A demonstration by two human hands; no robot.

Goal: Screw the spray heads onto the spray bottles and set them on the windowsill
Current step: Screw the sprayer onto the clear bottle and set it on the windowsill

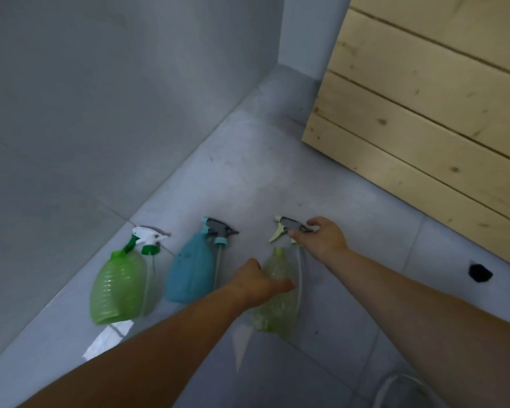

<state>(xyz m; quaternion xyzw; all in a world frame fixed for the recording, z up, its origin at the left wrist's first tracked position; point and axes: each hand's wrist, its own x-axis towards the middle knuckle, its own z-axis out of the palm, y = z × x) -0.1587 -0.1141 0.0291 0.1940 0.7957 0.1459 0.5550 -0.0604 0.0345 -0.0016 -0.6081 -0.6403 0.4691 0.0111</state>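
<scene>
Three spray bottles lie on the grey tiled floor, each with a loose spray head beside its neck. The ribbed green bottle (117, 287) is at the left with a white and green spray head (147, 240). The teal bottle (190, 272) is in the middle with a grey and teal spray head (218, 231). The pale clear-green bottle (274, 293) lies at the right. My left hand (256, 285) grips its body. My right hand (321, 237) pinches its grey and pale-green spray head (286, 228), whose tube runs along the bottle.
A grey wall (100, 98) rises left of the bottles. A pale wooden plank structure (430, 92) stands at the right rear. A small black object (480, 272) lies on the floor at right. A white cable loop (401, 390) shows at the bottom right.
</scene>
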